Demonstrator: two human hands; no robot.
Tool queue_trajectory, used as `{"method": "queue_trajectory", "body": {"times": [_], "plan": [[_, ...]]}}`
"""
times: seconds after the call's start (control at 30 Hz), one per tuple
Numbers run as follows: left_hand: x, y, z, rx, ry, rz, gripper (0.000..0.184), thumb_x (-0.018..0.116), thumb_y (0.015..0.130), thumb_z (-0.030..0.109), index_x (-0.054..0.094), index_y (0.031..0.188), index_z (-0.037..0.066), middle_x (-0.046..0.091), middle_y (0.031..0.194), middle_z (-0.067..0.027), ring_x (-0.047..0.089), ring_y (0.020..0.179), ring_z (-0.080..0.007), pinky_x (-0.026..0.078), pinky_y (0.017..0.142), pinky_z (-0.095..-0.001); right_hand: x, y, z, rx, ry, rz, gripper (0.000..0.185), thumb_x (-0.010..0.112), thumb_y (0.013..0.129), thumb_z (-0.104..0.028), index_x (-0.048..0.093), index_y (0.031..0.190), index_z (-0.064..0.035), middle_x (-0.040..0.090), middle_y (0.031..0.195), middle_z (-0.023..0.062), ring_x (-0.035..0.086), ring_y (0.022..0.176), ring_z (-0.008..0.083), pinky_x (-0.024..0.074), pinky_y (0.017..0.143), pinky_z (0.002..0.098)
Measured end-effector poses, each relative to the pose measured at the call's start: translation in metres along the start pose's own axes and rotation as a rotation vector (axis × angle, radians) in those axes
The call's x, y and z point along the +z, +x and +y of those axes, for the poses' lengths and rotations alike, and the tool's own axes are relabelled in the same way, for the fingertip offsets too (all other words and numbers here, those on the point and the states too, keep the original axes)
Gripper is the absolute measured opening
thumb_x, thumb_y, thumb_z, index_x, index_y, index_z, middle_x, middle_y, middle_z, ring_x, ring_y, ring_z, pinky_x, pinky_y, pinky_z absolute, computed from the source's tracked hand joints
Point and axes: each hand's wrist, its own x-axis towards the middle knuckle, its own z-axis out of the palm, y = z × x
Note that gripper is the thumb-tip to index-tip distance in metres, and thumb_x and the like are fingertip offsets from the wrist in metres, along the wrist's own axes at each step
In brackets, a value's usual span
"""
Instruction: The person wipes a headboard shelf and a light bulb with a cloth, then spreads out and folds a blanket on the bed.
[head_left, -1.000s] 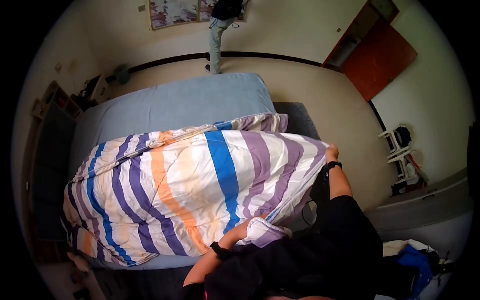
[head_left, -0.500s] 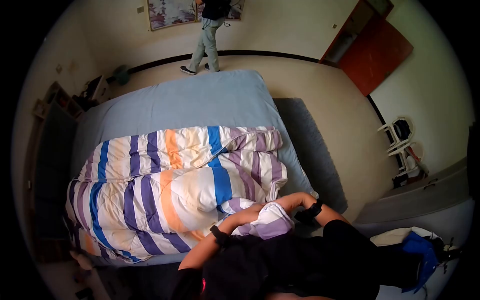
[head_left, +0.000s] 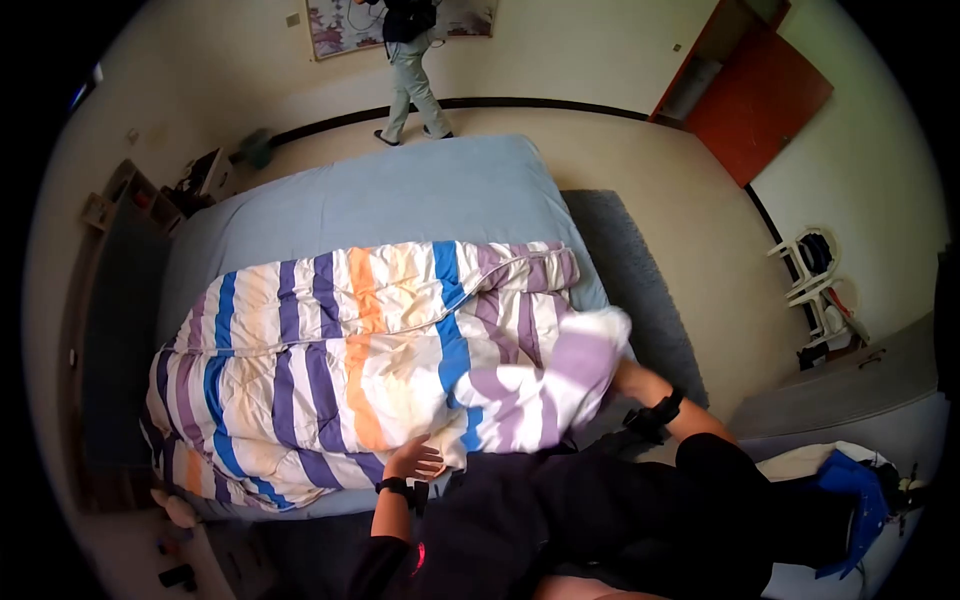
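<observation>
A striped quilt [head_left: 405, 385] in white, purple, blue and orange lies folded over the near part of the bed. My left hand [head_left: 412, 460] rests at its near edge with the fingers spread, holding nothing. On the right, the quilt's corner is lifted and blurred by motion. My right hand [head_left: 630, 378] is at that raised corner, gripping it; the cloth hides most of the fingers. Both wrists wear black bands.
Beyond the quilt stretches a blue-grey sheet [head_left: 370, 195]. A grey rug [head_left: 640, 270] lies along the bed's right side. Another person [head_left: 408, 80] walks by the far wall. White chairs [head_left: 808, 265] stand at the right, near an open red door [head_left: 755, 110].
My left hand has let go of the bunched corner and moved left onto the quilt's edge. My right hand has swung the corner up and away to the right. The other person has stepped along.
</observation>
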Motion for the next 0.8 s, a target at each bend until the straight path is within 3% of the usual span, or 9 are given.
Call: {"method": "queue_trajectory", "body": {"times": [0.03,0.07,0.2,0.33,0.4,0.47,0.67,0.73,0.8], "plan": [[-0.008,-0.001,-0.018,-0.085,-0.106,0.062,0.075,0.050,0.077,0.057,0.041,0.119,-0.005,0.051,0.115,-0.0220,0.056,0.095,-0.0365,0.045,0.080,-0.0500,-0.011,0.000,-0.005,-0.105,0.297,0.094,0.039,0.046,0.090,-0.027,0.045,0.119,-0.0009,0.055,0.112,0.0127,0.054,0.100,0.0201,0.0472,0.080,0.0334],[-0.021,0.018,-0.039,-0.081,-0.269,0.076,0.101,0.053,0.070,0.065,0.017,0.133,-0.005,0.025,0.135,-0.0279,0.044,0.108,-0.0462,0.038,0.083,-0.0597,-0.008,-0.025,-0.047,-0.237,0.505,0.168,0.038,0.046,0.090,-0.027,0.045,0.117,-0.0002,0.055,0.112,0.0119,0.054,0.100,0.0214,0.0467,0.082,0.0340],[-0.031,0.036,-0.059,-0.049,-0.968,-0.089,0.120,0.054,0.061,0.075,-0.006,0.138,0.004,-0.005,0.142,-0.0244,0.027,0.121,-0.0484,0.026,0.093,-0.0624,-0.076,-0.069,-0.025,-0.633,0.778,0.539,0.041,0.045,0.090,-0.029,0.045,0.119,0.0006,0.053,0.115,0.0117,0.054,0.100,0.0233,0.0442,0.084,0.0342],[-0.003,0.009,-0.027,0.637,-1.147,-0.099,0.092,0.052,0.072,0.066,0.021,0.135,0.007,0.032,0.133,-0.0219,0.038,0.117,-0.0358,0.027,0.096,-0.0563,-0.101,-0.129,-0.020,-0.781,0.759,0.868,0.042,0.045,0.090,-0.030,0.045,0.119,0.0006,0.053,0.115,0.0119,0.053,0.100,0.0235,0.0438,0.085,0.0344],[-0.024,0.023,-0.033,0.754,-1.301,0.042,0.072,0.049,0.080,0.057,0.033,0.128,0.005,0.045,0.124,-0.0157,0.044,0.113,-0.0298,0.033,0.096,-0.0470,-0.107,-0.149,-0.013,-0.820,0.730,0.982,0.042,0.045,0.090,-0.030,0.045,0.119,0.0006,0.053,0.115,0.0120,0.053,0.101,0.0236,0.0436,0.085,0.0345],[-0.046,0.025,-0.047,1.256,-0.194,1.024,0.063,0.049,0.082,0.048,0.037,0.125,0.003,0.046,0.123,-0.0109,0.047,0.108,-0.0276,0.038,0.093,-0.0384,-0.109,-0.164,-0.007,-0.838,0.703,1.076,0.042,0.044,0.090,-0.030,0.045,0.119,0.0007,0.052,0.115,0.0120,0.053,0.101,0.0237,0.0434,0.086,0.0347],[-0.104,-0.114,-0.062,1.335,-1.472,0.825,0.042,0.043,0.082,0.032,0.046,0.111,0.001,0.051,0.113,-0.0109,0.051,0.098,-0.0238,0.040,0.088,-0.0361,-0.113,-0.171,0.000,-0.817,0.627,1.217,0.043,0.044,0.090,-0.031,0.045,0.119,0.0007,0.052,0.116,0.0123,0.052,0.102,0.0240,0.0427,0.087,0.0350],[-0.114,-0.179,-0.094,1.536,-1.355,0.858,0.039,0.048,0.074,0.035,0.050,0.098,0.005,0.053,0.103,-0.0098,0.053,0.095,-0.0235,0.042,0.085,-0.0332,-0.112,-0.172,0.003,-0.801,0.609,1.259,0.044,0.044,0.090,-0.032,0.045,0.119,0.0007,0.052,0.116,0.0124,0.052,0.102,0.0242,0.0425,0.087,0.0351],[-0.080,-0.241,-0.104,1.729,-1.101,1.365,0.038,0.049,0.074,0.038,0.051,0.093,0.005,0.053,0.101,-0.0096,0.052,0.096,-0.0234,0.041,0.084,-0.0356,-0.110,-0.173,0.005,-0.787,0.589,1.307,0.044,0.044,0.090,-0.032,0.044,0.119,0.0007,0.052,0.116,0.0125,0.052,0.102,0.0243,0.0423,0.087,0.0352]]}}
